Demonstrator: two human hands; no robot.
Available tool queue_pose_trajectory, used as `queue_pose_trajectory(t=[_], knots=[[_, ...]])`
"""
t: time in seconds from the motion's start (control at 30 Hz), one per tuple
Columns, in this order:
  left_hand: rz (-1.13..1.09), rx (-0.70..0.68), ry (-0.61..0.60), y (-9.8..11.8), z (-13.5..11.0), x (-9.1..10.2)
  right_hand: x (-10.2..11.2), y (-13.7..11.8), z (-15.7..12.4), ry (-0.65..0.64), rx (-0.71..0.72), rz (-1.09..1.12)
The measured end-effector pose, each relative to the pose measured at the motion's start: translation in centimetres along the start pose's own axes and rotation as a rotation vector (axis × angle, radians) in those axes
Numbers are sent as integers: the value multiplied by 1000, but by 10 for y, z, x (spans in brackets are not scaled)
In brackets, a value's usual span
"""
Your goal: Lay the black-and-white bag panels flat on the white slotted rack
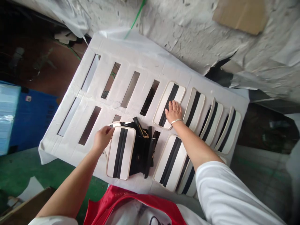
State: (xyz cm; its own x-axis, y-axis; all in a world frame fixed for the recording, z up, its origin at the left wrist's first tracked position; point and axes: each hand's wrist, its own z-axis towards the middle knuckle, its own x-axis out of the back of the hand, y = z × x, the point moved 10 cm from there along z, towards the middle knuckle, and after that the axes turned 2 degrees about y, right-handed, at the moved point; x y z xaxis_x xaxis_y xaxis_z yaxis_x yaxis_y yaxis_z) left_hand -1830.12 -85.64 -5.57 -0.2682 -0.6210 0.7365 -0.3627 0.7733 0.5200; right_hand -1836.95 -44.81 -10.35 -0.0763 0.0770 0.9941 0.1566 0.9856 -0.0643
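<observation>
My left hand (103, 137) grips the top corner of a cream panel with black stripes (120, 152) that lies over a black bag piece (142, 147). My right hand (173, 111), a bracelet on its wrist, lies flat with fingers spread on another striped panel (169, 104) set on the white slotted rack (131, 62). Several more striped panels lean in slots to the right (211, 120), and others lie near my right forearm (170, 161).
The rack has several open slots at its left and middle (90, 125). A red bag (122, 203) sits below at my lap. Blue crates (30, 115) stand at the left on a green floor. Crumpled white sheeting and cardboard (239, 15) lie behind the rack.
</observation>
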Motion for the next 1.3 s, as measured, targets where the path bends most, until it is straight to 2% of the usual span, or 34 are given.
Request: queue_pose_trajectory(t=[0.07, 0.17, 0.23, 0.3, 0.33, 0.4, 0.47, 0.53, 0.63, 0.73, 0.83, 0.9, 0.97, 1.03, 1.1, 1.2, 1.3], knots=[[-12, 14, -14, -35, -30, -12, 3, -7, -18, -19, 3, -5], [-99, -12, 66, -66, -67, -29, 20, -31, -46, -25, 26, 48], [-114, -17, 126, -78, -82, -35, 36, -54, -71, -10, 30, 187], [-119, -13, 143, -87, -89, -39, 38, -80, -104, -77, -17, 427], [-127, -9, 137, -90, -90, -39, 28, -95, -124, -172, -67, 567], [-139, 20, 103, -94, -93, -40, -6, -135, -172, -457, -152, 817], [-143, 88, 38, -98, -96, -44, -36, -172, -215, -651, -228, 913], [-201, 119, -44, -95, -101, -47, -52, -190, -240, -662, -350, 980], [-428, 22, -144, -71, -108, -40, -49, -209, -257, -667, -537, 1258], [-707, -82, -281, -41, -116, -11, -12, -226, -259, -727, -547, 1513], [-867, -145, -442, -20, -128, 32, 45, -240, -247, -687, -375, 1513], [-845, -178, -472, -18, -135, 64, 78, -260, -237, -664, -253, 1498], [-759, -200, -412, -28, -140, 96, 100, -293, -228, -672, -155, 1568], [-649, -208, -292, -46, -144, 126, 112, -334, -222, -716, -79, 1691], [-552, -176, -144, -71, -149, 158, 113, -378, -223, -810, -36, 1802], [-479, -59, 49, -111, -156, 206, 107, -440, -233, -966, -23, 1908], [-441, 11, 123, -136, -153, 248, 101, -490, -241, -1059, -91, 2032]])
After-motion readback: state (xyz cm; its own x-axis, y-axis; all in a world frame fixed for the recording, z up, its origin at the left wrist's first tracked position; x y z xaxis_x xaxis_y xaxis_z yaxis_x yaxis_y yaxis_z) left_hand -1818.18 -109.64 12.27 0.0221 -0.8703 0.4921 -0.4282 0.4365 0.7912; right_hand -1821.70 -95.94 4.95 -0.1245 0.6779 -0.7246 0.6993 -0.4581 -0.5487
